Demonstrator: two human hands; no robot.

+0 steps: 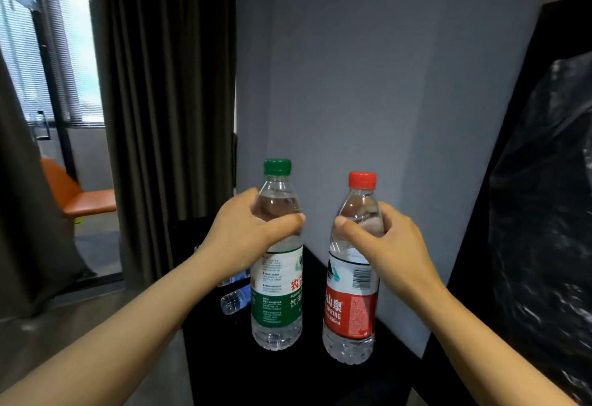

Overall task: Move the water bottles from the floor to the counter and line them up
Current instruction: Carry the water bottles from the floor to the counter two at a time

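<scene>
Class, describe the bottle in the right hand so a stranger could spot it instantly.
Find the black counter against the grey wall. Two upright bottles are held there. The right hand grips the red-capped bottle, red-labelled too; the left hand holds the green-capped bottle.

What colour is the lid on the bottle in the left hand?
Green. The cap of the bottle in the left hand shows best in the head view.

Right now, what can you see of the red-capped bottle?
The red-capped bottle is clear plastic, holding water, with a red cap and a red-and-white label bearing a barcode. It stands about upright over the black counter; whether its base rests there is unclear. The right hand grips its shoulder.
</scene>
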